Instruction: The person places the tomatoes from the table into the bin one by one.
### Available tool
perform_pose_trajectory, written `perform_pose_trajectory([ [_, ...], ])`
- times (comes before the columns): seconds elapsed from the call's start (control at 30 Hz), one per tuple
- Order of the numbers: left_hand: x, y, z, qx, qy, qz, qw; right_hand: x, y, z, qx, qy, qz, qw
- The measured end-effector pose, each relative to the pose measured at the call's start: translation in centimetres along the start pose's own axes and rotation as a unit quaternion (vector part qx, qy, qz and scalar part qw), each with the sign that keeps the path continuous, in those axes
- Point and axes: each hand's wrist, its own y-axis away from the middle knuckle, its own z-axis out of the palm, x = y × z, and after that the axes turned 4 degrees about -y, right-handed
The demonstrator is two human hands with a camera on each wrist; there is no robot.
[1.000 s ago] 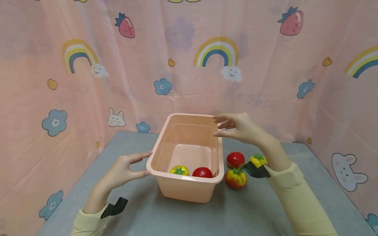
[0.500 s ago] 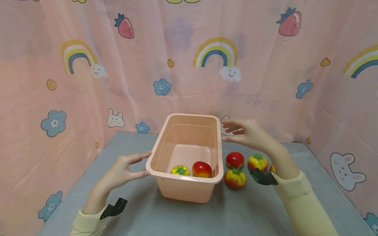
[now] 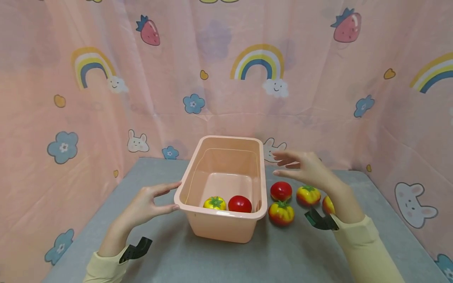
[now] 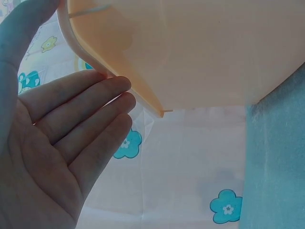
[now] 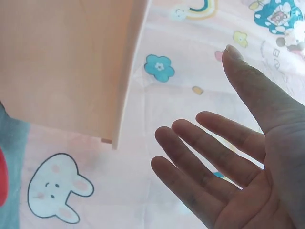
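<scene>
A peach plastic bin (image 3: 221,226) stands on the grey table. My left hand (image 3: 143,206) touches the left side of its rim with extended fingers and thumb; in the left wrist view the fingers (image 4: 90,109) lie against the outside of the rim. Inside the bin are a yellow toy tomato (image 3: 214,203) with a green top and a red round toy fruit (image 3: 240,204). My right hand (image 3: 304,167) hovers right of the bin, fingers spread and holding nothing. Below it lie another red toy fruit (image 3: 281,191) and a yellow-red toy tomato (image 3: 308,195).
A second yellow-red toy tomato (image 3: 281,214) sits beside the bin's near right corner. Another yellow-red fruit (image 3: 328,205) is partly hidden behind the right wrist. A pink printed curtain (image 3: 226,118) hangs behind the table (image 3: 283,259).
My right hand has moved right and down, away from above the bin's right rim. The red fruit in the bin has rolled about. My left hand has stayed in place.
</scene>
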Motion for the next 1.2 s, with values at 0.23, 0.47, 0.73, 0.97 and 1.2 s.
perform_pose_trajectory([
  [0.23,0.0,0.0,0.0,0.0,0.002,0.004,1.0,0.7,0.8,0.3,-0.003,0.005,0.031,0.999],
  [0.47,0.0,-0.1,0.0,0.0,0.002,0.005,1.0,1.8,1.5,0.5,-0.004,0.007,0.052,0.999],
  [0.73,0.1,-0.1,0.0,-0.003,0.003,-0.001,1.0,2.8,2.2,0.9,-0.012,0.002,0.067,0.998],
  [0.97,0.1,-0.1,0.0,-0.002,0.0,0.001,1.0,3.5,2.7,1.3,-0.013,0.003,0.085,0.996],
  [1.2,0.1,0.0,-0.1,-0.003,0.004,0.003,1.0,4.1,3.2,1.7,-0.018,0.004,0.099,0.995],
])
